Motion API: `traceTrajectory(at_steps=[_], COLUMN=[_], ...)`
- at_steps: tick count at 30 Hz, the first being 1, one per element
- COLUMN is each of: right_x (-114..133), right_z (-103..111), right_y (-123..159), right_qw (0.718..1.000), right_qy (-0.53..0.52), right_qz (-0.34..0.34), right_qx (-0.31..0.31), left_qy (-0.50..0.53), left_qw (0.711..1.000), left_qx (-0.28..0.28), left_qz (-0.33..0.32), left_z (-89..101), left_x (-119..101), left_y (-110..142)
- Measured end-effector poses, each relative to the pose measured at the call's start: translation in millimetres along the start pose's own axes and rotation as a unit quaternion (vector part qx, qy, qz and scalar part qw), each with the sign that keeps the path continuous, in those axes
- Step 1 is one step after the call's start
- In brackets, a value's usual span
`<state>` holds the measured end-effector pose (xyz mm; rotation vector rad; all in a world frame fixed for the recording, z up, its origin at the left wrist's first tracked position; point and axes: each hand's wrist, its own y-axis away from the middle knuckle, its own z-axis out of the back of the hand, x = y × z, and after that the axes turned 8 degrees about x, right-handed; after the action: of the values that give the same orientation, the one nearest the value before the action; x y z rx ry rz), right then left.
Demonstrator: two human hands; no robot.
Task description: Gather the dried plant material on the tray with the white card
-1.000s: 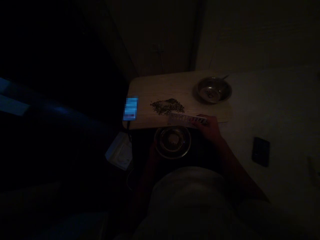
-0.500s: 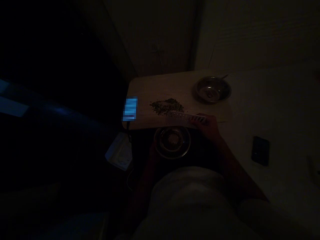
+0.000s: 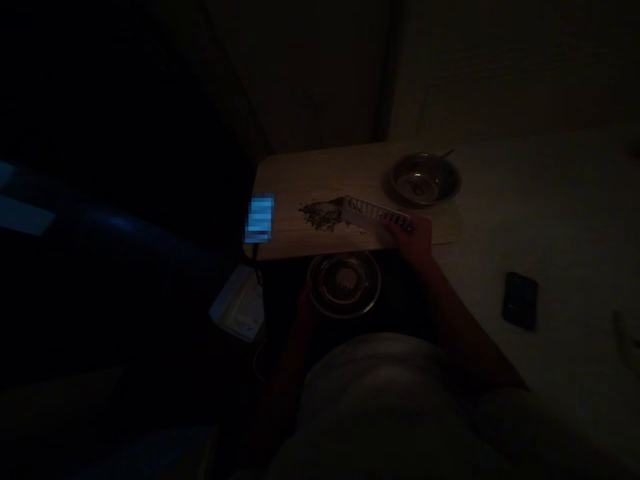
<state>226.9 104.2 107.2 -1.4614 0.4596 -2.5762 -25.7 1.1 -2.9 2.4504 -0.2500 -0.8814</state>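
Observation:
The room is very dark. My right hand (image 3: 416,239) grips one end of a flat white slotted strip (image 3: 374,213) that lies across a small wooden table (image 3: 320,173). The strip's far end touches a pile of dark crumbled bits (image 3: 321,213). Just below the table's near edge, my left hand (image 3: 303,308) holds a round metal bowl (image 3: 344,284) by its left rim; its fingers are barely visible. Some of the same crumbled bits lie in that bowl.
A second metal bowl (image 3: 424,179) with a utensil in it stands at the table's back right. A lit phone (image 3: 261,218) lies at the table's left edge. A dark phone-like object (image 3: 521,301) rests on the pale surface to the right. A white box (image 3: 239,308) sits lower left.
My right hand has swung the white strip up from the table's near edge onto the pile, and the pile's right part has been pushed leftward. The bowl under the edge stays put.

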Motion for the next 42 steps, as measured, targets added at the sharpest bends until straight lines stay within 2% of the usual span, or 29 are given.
traceTrajectory(at_steps=[4,10,17,23,28,36,42], right_x=[3.1,6.8,11.0,12.1,14.0,15.1,17.0], right_z=[-1.3,-0.1,5.5,1.6,0.1,6.8,13.0], right_y=[4.4,7.6,8.4,5.8,5.9,9.7,10.5], right_qw=[0.999,0.999,0.998,0.999,0.997,0.996,0.995], right_qy=[-0.017,-0.027,-0.027,-0.012,-0.005,-0.028,-0.016], right_qz=[0.003,0.005,0.009,0.018,0.022,0.010,-0.001], right_qx=[0.028,0.045,0.064,0.042,0.070,0.086,0.102], left_qy=[-0.004,0.017,0.023,0.010,0.017,0.003,0.012], left_qw=[1.000,1.000,1.000,1.000,1.000,1.000,1.000], left_qx=[-0.014,0.003,0.014,0.013,0.006,0.007,0.007], left_qz=[0.008,-0.009,0.015,0.013,0.005,0.009,-0.005], left_z=[-0.2,5.1,11.1,6.2,3.2,11.6,7.3], left_x=[-0.3,2.1,3.8,2.2,1.5,3.6,3.7], left_y=[-1.9,-5.0,-7.8,-7.0,-4.9,-6.7,-6.6])
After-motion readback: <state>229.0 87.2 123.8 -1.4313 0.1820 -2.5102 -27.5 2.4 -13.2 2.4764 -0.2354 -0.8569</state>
